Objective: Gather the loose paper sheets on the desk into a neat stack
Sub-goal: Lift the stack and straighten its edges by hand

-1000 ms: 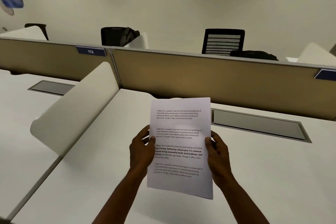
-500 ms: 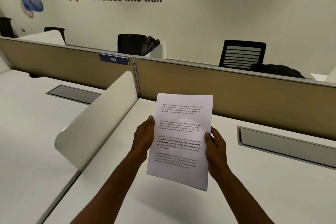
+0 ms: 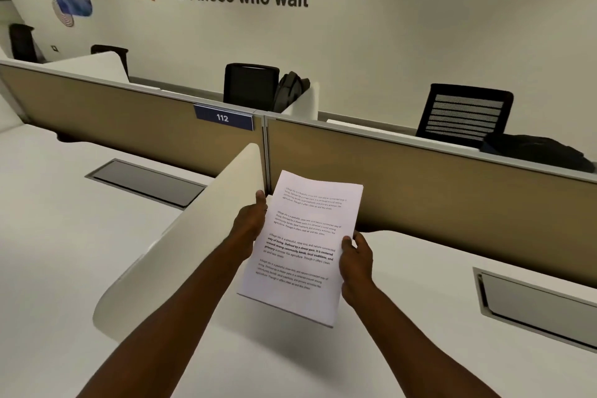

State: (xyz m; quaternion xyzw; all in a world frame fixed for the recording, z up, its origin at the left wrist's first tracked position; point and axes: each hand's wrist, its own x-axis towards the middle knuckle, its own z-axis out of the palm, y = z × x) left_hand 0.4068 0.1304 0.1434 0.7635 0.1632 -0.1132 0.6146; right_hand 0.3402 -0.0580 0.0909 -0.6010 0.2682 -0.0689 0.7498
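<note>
A stack of white printed paper sheets point(image 3: 307, 229) is held in the air above the white desk point(image 3: 420, 317), tilted with its top edge leaning right. My left hand point(image 3: 250, 223) grips the stack's left edge, thumb on the printed face. My right hand point(image 3: 355, 263) grips the right edge lower down, thumb on top. The sheets' edges look aligned. No loose sheets are visible on the desk.
A curved white divider point(image 3: 181, 236) separates this desk from the one on the left. A tan partition point(image 3: 436, 184) with a "112" label point(image 3: 223, 118) runs along the back. Grey cable hatches point(image 3: 145, 181) point(image 3: 536, 304) sit in both desks. Black chairs stand beyond the partition.
The stack and both hands have risen and shifted toward the divider and back partition. The view has swung left. Both hands keep their grip on the sheets.
</note>
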